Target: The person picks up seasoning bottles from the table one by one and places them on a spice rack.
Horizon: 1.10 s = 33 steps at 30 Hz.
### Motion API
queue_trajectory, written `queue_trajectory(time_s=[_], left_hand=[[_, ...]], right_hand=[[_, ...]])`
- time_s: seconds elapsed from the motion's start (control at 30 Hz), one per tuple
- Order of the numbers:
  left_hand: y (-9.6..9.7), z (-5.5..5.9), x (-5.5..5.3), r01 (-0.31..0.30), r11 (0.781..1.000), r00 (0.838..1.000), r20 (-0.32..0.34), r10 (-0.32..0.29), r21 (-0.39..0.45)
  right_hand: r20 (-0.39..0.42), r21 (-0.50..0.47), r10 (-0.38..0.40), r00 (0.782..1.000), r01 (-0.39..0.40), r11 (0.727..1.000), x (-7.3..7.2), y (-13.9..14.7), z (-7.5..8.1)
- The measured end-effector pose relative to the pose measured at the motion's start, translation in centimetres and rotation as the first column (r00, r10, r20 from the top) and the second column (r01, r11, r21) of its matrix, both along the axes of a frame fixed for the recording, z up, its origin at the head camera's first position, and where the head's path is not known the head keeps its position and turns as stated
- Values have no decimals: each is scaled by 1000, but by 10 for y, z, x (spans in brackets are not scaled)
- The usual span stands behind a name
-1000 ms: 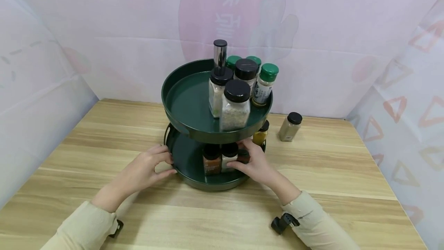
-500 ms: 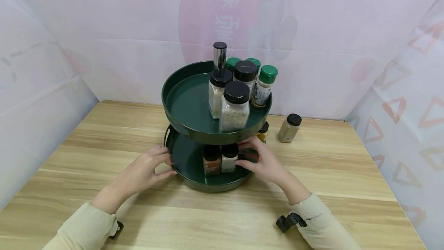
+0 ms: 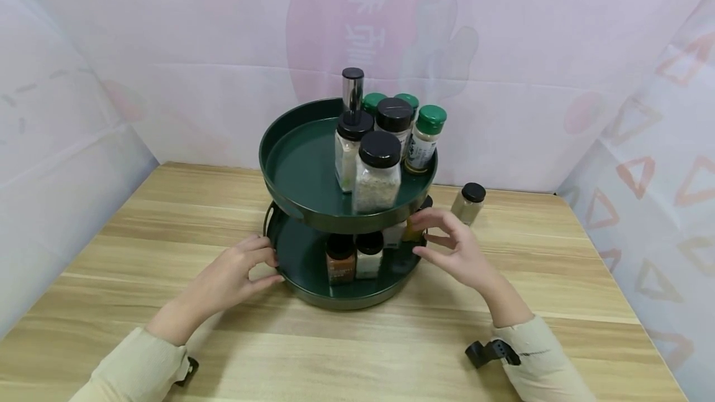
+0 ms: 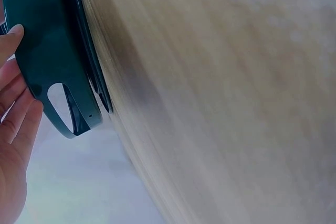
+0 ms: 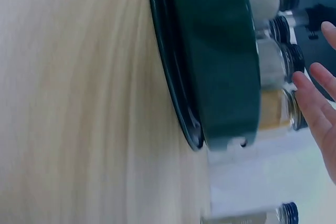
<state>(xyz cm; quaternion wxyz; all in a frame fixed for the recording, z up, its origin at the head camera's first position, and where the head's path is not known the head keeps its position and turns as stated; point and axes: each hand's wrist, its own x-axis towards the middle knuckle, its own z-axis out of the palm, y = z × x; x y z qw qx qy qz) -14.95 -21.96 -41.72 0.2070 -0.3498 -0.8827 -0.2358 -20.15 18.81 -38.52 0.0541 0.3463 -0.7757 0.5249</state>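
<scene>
A dark green two-tier turntable rack holds spice jars; its lower tray (image 3: pixel 301 253) sits under the upper tray (image 3: pixel 301 160). My left hand (image 3: pixel 237 272) touches the lower tray's left side, thumb and fingertips against the wall near the handle slot (image 4: pixel 62 107). At the right side of that tray my right hand (image 3: pixel 452 253) is spread with nothing in its grasp. Its fingers are beside a yellow-filled jar (image 3: pixel 413 231) and a pale jar (image 3: pixel 395 234). In front of these, a reddish-brown jar (image 3: pixel 341 262) and a white-filled jar (image 3: pixel 368 259) stand side by side.
Several jars stand on the upper tray around the steel post (image 3: pixel 352 92), among them a clear jar (image 3: pixel 377 178) with a black lid and a green-capped bottle (image 3: pixel 424 141). One more black-lidded jar (image 3: pixel 468 200) stands on the wooden table (image 3: pixel 346 352), right of the rack.
My right hand has drawn back to the right from between the tiers, its fingers spreading. A pale jar and the yellow one now show beside it. The left hand stays put.
</scene>
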Motion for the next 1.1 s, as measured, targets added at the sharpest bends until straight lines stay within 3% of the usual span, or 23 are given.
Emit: queue_trajectory(time_s=[0.2,0.43,0.63,1.1], left_hand=[[-1,-1,1,-2,1000,1000,-2,2,0],[-1,0,1,-9,1000,1000,-4,9,3],[-2,0,1,-5,1000,1000,-9,5,4],[0,0,0,3,1000,1000,-15,-3,7]], right_hand=[[-71,19,-80,994,82,996,-5,16,5],[-171,47,-174,970,184,982,-13,33,13],[-207,66,-279,938,298,952,-18,45,17],[-251,143,-390,886,433,890,-44,73,5]])
